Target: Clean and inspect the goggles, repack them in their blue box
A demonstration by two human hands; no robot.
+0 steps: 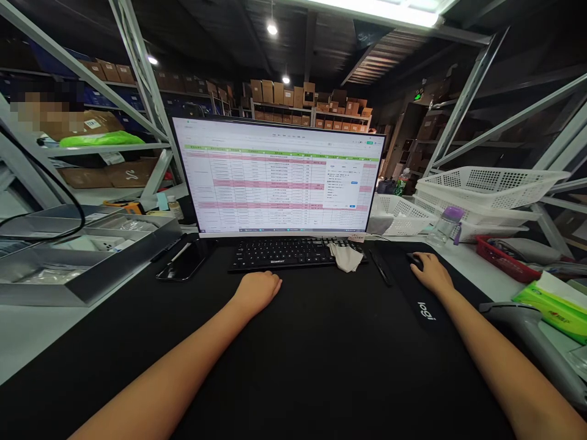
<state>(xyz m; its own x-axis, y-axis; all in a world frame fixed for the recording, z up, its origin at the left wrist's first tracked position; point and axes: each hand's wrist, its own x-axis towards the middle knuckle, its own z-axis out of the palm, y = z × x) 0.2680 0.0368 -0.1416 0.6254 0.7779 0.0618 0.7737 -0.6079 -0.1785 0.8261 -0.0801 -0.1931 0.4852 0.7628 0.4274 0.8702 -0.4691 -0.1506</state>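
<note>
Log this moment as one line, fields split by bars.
left hand curled on desk mat, near side of keyboard | right hand on mouse | monitor lit, spreadsheet showing | phone left of keyboard

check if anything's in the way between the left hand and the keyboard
Nothing visible stands between the left hand and the keyboard; the hand rests on the black mat just in front of it. A crumpled pale cloth or tissue covers some keys farther right, off that direct path.
</note>
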